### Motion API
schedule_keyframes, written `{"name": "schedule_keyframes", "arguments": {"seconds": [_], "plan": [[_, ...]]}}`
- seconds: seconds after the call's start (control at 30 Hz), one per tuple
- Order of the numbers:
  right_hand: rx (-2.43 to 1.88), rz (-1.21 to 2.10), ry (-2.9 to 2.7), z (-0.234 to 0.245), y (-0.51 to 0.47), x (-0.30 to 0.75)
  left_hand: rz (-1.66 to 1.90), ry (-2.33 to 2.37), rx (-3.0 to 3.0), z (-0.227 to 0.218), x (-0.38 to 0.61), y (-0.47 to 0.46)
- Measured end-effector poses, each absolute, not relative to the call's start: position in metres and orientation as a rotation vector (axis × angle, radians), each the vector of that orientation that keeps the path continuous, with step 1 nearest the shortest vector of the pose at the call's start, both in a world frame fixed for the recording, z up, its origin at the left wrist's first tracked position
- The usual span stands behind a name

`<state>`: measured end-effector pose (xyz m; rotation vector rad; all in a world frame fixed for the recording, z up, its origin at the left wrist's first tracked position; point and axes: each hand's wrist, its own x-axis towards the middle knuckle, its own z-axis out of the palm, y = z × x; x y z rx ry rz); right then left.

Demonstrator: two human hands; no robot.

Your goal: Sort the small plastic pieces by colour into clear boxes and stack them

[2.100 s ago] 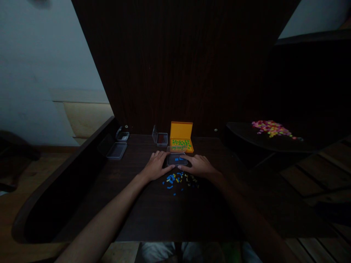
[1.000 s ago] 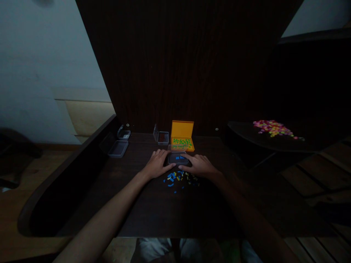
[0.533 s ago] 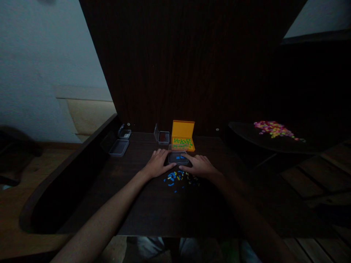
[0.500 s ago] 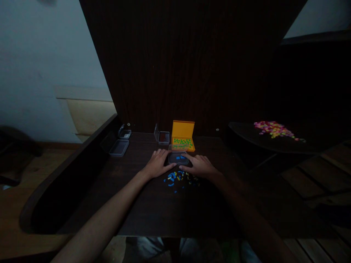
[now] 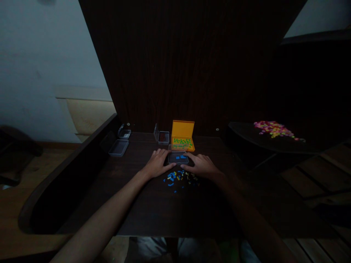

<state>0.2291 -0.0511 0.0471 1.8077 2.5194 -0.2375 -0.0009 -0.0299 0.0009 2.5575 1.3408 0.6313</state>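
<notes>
A small clear plastic box (image 5: 173,158) lies on the dark tabletop, with a few blue pieces (image 5: 181,157) in it. My left hand (image 5: 157,163) is at the box's left side, its fingers along that edge and its thumb at the front corner. On the other side my right hand (image 5: 202,164) has its index finger at the right rim and its thumb near the front edge. The two hands hold the box between them. Just in front of it lies a loose scatter of small blue and yellow pieces (image 5: 172,177), some in shadow and hard to make out.
Behind the box stands a yellow case (image 5: 183,128) with its lid up and green pieces inside. Left of it are a lidded clear box (image 5: 163,137) with dark red contents and more clear boxes (image 5: 119,148). Bright beads (image 5: 274,128) lie on a dark surface at right.
My right index finger has drawn back from the blue pieces inside the box to its right rim. The right thumb has shifted slightly right. My left hand stays in place.
</notes>
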Motion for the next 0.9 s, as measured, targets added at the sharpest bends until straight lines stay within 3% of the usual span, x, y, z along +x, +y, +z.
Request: {"name": "schedule_keyframes", "arguments": {"seconds": [0.27,0.5,0.9], "plan": [[1.407,-0.556,2.863,0.045,-0.073,0.21,0.632,1.329,2.544,0.005,0.0,-0.031],[1.454,-0.416,2.85,0.025,-0.083,0.195,0.651,1.318,2.551,0.003,0.0,-0.03],[1.434,-0.467,2.801,0.029,-0.087,0.193,0.652,1.325,2.571,0.001,-0.001,-0.029]]}}
